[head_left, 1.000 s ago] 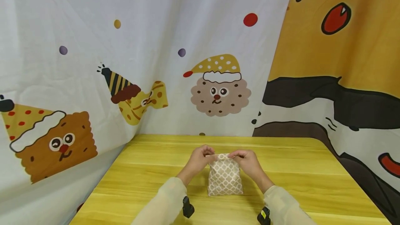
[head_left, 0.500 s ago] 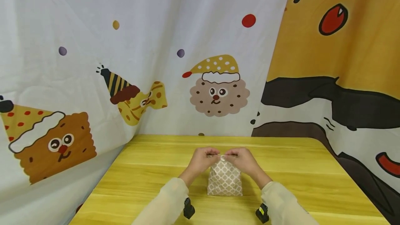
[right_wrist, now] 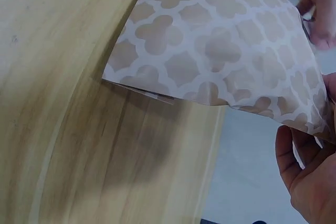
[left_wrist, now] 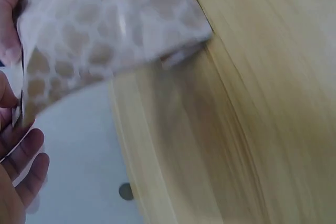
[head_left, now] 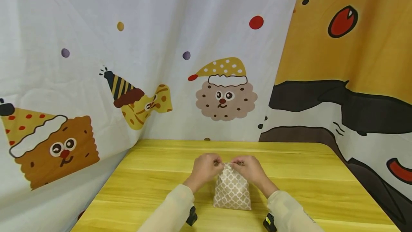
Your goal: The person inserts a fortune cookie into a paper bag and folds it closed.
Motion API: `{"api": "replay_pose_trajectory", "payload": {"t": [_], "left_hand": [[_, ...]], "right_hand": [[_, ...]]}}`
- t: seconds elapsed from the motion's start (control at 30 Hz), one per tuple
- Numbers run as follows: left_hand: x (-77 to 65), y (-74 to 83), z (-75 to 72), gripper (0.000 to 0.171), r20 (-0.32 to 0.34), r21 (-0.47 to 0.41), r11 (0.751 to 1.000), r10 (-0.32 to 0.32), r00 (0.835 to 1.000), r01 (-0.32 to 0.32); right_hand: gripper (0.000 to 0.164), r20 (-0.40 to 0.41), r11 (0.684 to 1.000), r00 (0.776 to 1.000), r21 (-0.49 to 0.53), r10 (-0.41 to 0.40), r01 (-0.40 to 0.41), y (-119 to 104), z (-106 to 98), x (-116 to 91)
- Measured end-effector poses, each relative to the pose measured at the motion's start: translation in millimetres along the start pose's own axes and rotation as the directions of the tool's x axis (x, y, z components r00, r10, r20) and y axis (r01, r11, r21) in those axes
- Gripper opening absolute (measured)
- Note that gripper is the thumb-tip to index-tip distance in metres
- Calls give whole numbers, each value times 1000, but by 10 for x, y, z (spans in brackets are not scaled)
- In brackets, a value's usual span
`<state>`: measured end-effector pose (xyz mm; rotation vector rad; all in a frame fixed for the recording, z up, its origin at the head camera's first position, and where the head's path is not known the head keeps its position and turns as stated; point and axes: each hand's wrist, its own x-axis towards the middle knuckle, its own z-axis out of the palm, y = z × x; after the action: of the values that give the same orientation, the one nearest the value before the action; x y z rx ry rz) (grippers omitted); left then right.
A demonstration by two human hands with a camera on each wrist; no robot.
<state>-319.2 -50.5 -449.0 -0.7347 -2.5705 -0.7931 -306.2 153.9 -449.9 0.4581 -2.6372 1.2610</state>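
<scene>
A small beige paper bag (head_left: 232,192) with a white lattice pattern stands on the table, narrowing towards its top. My left hand (head_left: 205,168) pinches the left part of its top edge between thumb and fingers. On the opposite side, my right hand (head_left: 251,169) pinches the top edge at the right. Only a short stretch of the edge shows between the two hands. The left wrist view has the bag (left_wrist: 110,24) close up, its side slightly creased. Seen from the right wrist, the bag (right_wrist: 210,45) has a loose flap at its bottom corner. Its contents are hidden.
The yellow wood-grain table (head_left: 154,174) reaches back to a white curtain (head_left: 154,46) printed with cartoon biscuits. A dark and orange print (head_left: 341,60) covers the right side. Black wrist cameras (head_left: 191,217) hang below both sleeves.
My hands have come closer together along the bag's top, which now looks narrower and more gathered. The bag's base has shifted slightly towards me.
</scene>
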Motion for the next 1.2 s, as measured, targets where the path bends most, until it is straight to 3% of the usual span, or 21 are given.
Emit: {"api": "replay_pose_trajectory", "payload": {"t": [0.13, 0.27, 0.33, 0.43, 0.57, 0.67, 0.9, 1.0, 1.2], "left_hand": [[-60, -132, -47, 13, -19, 39, 999, -2, 1000, 3], [-102, -251, -57, 13, -39, 13, 998, -56, 998, 57], [-106, -265, -50, 11, -32, -50, 994, -95, 995, 93], [-86, -203, -32, 16, 35, -205, 969, -130, 991, 135], [-60, -96, 34, 18, 124, -353, 927, -87, 988, 126], [-63, -52, 66, 10, 129, -379, 920, -58, 990, 103], [-55, -5, 91, 8, 52, -289, 957, -8, 999, 23], [-65, 0, 94, 7, 12, -224, 975, -6, 1000, 8], [-87, -13, 97, 6, -49, -141, 989, 32, 998, -39]], "right_hand": [[4, 3, 999, 999, 22, 41, -41, 43, -15, -10], [5, -10, 994, 995, 49, 99, -98, 85, -45, -27], [5, -13, 991, 993, 70, 119, -118, 102, -54, -33], [4, -6, 987, 993, 111, 119, -118, 117, -47, -30], [4, 6, 987, 995, 129, 95, -95, 116, -13, -25], [5, -7, 995, 997, 58, 83, -82, 66, -8, -24], [9, -65, 986, 997, -162, 35, -45, -52, 10, -1], [9, -94, 969, 994, -236, 57, -78, -50, 22, -4], [4, -127, 952, 987, -279, 95, -128, -13, 17, -34]]}}
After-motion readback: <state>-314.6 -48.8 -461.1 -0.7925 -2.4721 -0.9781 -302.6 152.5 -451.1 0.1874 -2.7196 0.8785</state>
